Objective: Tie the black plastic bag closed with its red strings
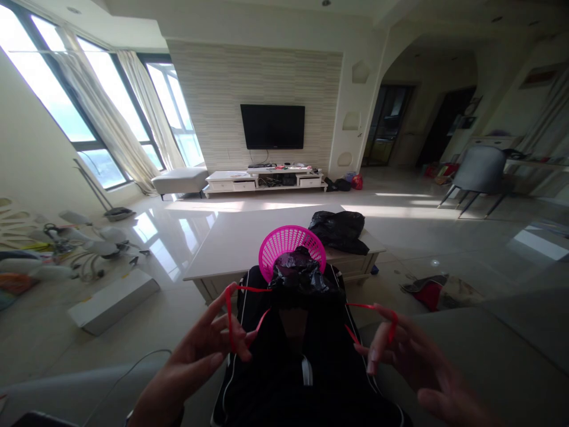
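Note:
A black plastic drawstring bag [306, 276] lies bunched over the near side of a pink perforated basket [291, 234] in front of my lap. Red drawstrings come out of the bag on both sides. My left hand [202, 350] has one red drawstring loop [230, 317] hooked round its fingers, pulled out to the left. On the other side my right hand [402, 353] holds the second loop [393, 326] hooked over its fingers. Both loops look stretched. What is inside the bag is hidden.
The basket is at the near edge of a white coffee table [231, 237]. Another crumpled black bag [338, 228] lies on the table's right side. A long white box [113, 299] is on the floor at left. Sofa seating [493, 356] is at my right.

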### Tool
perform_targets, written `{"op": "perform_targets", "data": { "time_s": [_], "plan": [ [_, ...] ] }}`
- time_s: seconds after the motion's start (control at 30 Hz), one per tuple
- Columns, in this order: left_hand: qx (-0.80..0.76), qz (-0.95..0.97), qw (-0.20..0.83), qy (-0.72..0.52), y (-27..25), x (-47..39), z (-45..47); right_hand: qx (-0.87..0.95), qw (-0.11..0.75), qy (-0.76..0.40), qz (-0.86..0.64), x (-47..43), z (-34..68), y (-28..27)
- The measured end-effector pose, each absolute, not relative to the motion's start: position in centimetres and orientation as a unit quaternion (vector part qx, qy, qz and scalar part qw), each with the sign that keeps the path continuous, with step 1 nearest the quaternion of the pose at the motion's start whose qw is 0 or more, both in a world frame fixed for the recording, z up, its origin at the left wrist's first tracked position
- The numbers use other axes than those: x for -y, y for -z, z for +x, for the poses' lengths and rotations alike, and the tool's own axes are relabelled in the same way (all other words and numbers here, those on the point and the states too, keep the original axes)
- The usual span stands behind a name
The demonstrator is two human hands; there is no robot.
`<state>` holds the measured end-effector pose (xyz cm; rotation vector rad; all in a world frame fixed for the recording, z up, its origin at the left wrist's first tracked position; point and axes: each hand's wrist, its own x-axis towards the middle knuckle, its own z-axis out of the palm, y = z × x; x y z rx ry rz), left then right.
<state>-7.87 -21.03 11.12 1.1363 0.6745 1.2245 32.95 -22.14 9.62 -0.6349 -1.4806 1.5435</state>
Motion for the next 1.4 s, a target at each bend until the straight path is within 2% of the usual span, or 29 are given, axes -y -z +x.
{"op": "perform_targets", "data": {
  "time_s": [0.13, 0.27, 0.43, 0.6, 0.73, 1.0, 1.1, 1.27, 1.4],
  "plan": [
    [-0.302, 0.5, 0.599, -0.547, -11.5, 21.1, -7.3, 0.49, 0.508, -0.682, -0.19, 21.7, 32.4, -10.6],
    [-0.299, 0.498, 0.593, -0.557, -12.1, 21.2, -7.1, 0.465, 0.55, -0.662, -0.204, 21.3, 32.2, -11.0],
    [-0.304, 0.515, 0.596, -0.535, -11.5, 20.5, -7.5, 0.522, 0.52, -0.623, -0.262, 21.2, 32.6, -10.6],
    [-0.266, 0.547, 0.617, -0.498, -9.7, 19.4, -8.3, 0.559, 0.526, -0.568, -0.296, 20.8, 32.7, -10.0],
    [-0.293, 0.527, 0.622, -0.5, -10.5, 20.1, -8.0, 0.584, 0.525, -0.536, -0.311, 20.3, 32.4, -9.5],
    [-0.274, 0.523, 0.621, -0.515, -11.3, 20.5, -7.5, 0.546, 0.491, -0.515, -0.442, 22.1, 30.9, -10.6],
    [-0.258, 0.527, 0.639, -0.497, -11.0, 20.2, -7.4, 0.547, 0.487, -0.54, -0.415, 23.3, 31.0, -11.4],
    [-0.204, 0.54, 0.66, -0.481, -10.0, 19.1, -7.6, 0.47, 0.485, -0.669, -0.311, 24.2, 31.1, -13.2],
    [-0.235, 0.556, 0.634, -0.484, -10.0, 19.1, -7.9, 0.442, 0.492, -0.666, -0.345, 24.1, 30.6, -14.6]
  ]
}}
